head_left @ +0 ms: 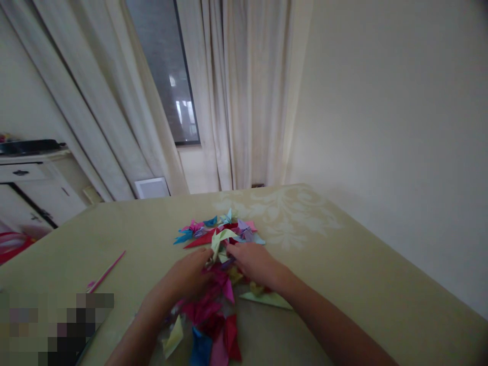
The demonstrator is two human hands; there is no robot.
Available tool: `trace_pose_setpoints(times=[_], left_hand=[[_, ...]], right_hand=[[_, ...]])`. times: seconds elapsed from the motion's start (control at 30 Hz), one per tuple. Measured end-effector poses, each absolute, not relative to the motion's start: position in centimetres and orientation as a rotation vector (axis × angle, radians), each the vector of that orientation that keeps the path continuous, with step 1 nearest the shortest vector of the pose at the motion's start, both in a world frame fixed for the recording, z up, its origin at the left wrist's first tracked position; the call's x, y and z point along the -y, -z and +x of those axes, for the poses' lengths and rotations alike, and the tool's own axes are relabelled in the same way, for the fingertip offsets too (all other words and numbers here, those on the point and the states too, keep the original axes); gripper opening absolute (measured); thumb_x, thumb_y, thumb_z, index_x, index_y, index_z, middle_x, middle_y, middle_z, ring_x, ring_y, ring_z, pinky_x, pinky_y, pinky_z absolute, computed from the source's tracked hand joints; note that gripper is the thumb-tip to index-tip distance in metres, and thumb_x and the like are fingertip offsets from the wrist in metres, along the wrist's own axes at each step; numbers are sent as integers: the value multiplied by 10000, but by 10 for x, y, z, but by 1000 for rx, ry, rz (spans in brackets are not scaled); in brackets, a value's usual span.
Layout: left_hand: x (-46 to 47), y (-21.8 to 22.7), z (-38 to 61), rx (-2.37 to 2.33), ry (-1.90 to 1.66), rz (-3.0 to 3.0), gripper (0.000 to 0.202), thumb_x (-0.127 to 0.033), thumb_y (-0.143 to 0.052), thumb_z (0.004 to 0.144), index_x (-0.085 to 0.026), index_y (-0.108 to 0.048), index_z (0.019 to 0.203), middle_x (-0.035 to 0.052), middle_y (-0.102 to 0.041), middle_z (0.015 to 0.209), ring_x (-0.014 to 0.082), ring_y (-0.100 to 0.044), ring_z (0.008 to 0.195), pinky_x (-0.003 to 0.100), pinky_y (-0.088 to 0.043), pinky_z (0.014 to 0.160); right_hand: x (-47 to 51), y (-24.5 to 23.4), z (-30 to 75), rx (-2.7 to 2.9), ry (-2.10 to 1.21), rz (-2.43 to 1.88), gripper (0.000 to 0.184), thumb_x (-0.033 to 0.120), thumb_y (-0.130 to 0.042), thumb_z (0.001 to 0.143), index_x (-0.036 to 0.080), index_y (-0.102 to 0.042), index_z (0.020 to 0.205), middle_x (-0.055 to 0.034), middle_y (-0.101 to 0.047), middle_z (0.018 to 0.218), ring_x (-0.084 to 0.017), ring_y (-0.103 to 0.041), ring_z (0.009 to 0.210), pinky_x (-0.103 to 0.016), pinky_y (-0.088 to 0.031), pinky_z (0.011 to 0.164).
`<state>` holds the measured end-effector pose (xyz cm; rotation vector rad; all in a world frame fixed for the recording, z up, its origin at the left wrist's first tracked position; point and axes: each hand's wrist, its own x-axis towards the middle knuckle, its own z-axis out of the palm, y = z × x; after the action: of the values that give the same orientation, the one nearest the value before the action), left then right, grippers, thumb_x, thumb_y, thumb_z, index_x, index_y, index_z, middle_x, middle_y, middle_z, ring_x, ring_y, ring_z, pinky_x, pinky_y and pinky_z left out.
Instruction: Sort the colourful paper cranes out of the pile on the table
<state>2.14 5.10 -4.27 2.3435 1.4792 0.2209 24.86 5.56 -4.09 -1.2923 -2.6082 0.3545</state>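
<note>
Between my hands is a pale green folded paper crane (218, 243), its pointed wing bent over to the right. My left hand (192, 274) pinches it from the left side, fingers partly blurred. From the right, my right hand (253, 262) has its fingers closed on the lower part of the same paper. Behind it lie several folded paper pieces, among them a purple one (246, 231), a red one (202, 239) and a blue one (185, 236). Nearer me, under and between my forearms, sits a heap of magenta paper pieces (208, 305) with red, blue and yellow ones.
A pale green paper strip (267, 300) lies by my right forearm. On the left of the patterned tablecloth (290, 213) rests a thin pink stick (110, 272). The near left corner is pixelated. Curtains (259, 101), a wall and a white cabinet (41, 188) stand beyond the table.
</note>
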Motion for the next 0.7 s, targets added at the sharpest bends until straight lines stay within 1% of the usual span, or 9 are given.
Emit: trace_pose_setpoints(times=[0.07, 0.13, 0.2, 0.27, 0.33, 0.4, 0.47, 0.6, 0.7], left_hand=[[-52, 32, 16, -1477, -328, 2397, 336, -259, -624, 874, -248, -724, 1195, 120, -744, 1301, 325, -685, 1214, 422, -519, 1020], [-51, 21, 13, -1473, -506, 2424, 351, -306, -640, 903, -242, -717, 1240, 130, -728, 1340, 334, -667, 1238, 442, -504, 1045], [-49, 12, 15, -1411, -660, 2407, 270, -331, -606, 950, -248, -750, 1163, 106, -762, 1266, 305, -692, 1178, 412, -516, 1013], [-46, 5, 20, -1336, -757, 2366, 228, -328, -570, 983, -250, -780, 1022, 64, -805, 1102, 259, -730, 1044, 356, -535, 928], [-44, 1, 25, -1292, -833, 2319, 238, -334, -569, 992, -247, -788, 957, 31, -817, 985, 226, -743, 930, 312, -541, 842], [-42, -3, 27, -1262, -909, 2267, 241, -362, -587, 995, -249, -798, 977, 14, -827, 968, 212, -750, 896, 287, -544, 803], [-42, -6, 27, -1252, -965, 2217, 258, -386, -587, 999, -250, -807, 998, 10, -835, 979, 210, -756, 895, 274, -551, 784], [-42, -12, 23, -1275, -1004, 2160, 278, -397, -579, 995, -240, -808, 996, 16, -832, 964, 211, -752, 879, 262, -563, 757], [-42, -14, 23, -1283, -1023, 2163, 291, -409, -564, 1006, -240, -801, 993, 11, -824, 944, 204, -744, 871, 247, -554, 734]], right_hand=[[-59, 29, 257, 2571, -363, -1271, 162, 156, -643, 988, 204, -739, 1109, -99, -794, 1059, -258, -739, 971, -313, -500, 813], [-60, 18, 264, 2481, -415, -1187, 110, 172, -673, 992, 218, -768, 1021, -51, -804, 1014, -219, -736, 962, -288, -491, 842], [-57, 8, 269, 2319, -516, -1069, 105, 164, -708, 977, 224, -793, 985, -22, -813, 975, -187, -739, 925, -267, -495, 843], [-53, 1, 272, 2127, -627, -986, 95, 168, -762, 941, 222, -805, 1007, -16, -820, 959, -174, -747, 874, -261, -514, 815], [-50, -4, 273, 1966, -720, -954, 130, 218, -808, 911, 214, -796, 1041, -16, -819, 923, -172, -751, 810, -263, -539, 763], [-47, -7, 274, 1835, -798, -916, 161, 279, -824, 899, 209, -776, 1036, -8, -807, 854, -170, -745, 739, -265, -557, 704], [-46, -9, 273, 1743, -830, -875, 178, 312, -815, 902, 210, -752, 1033, -3, -798, 820, -168, -744, 715, -264, -566, 674], [-45, -11, 272, 1698, -796, -854, 163, 307, -793, 913, 216, -727, 1032, -2, -797, 815, -162, -748, 713, -254, -566, 658], [-46, -11, 273, 1708, -761, -854, 151, 311, -777, 929, 221, -722, 1037, -10, -808, 846, -171, -766, 754, -263, -575, 682]])
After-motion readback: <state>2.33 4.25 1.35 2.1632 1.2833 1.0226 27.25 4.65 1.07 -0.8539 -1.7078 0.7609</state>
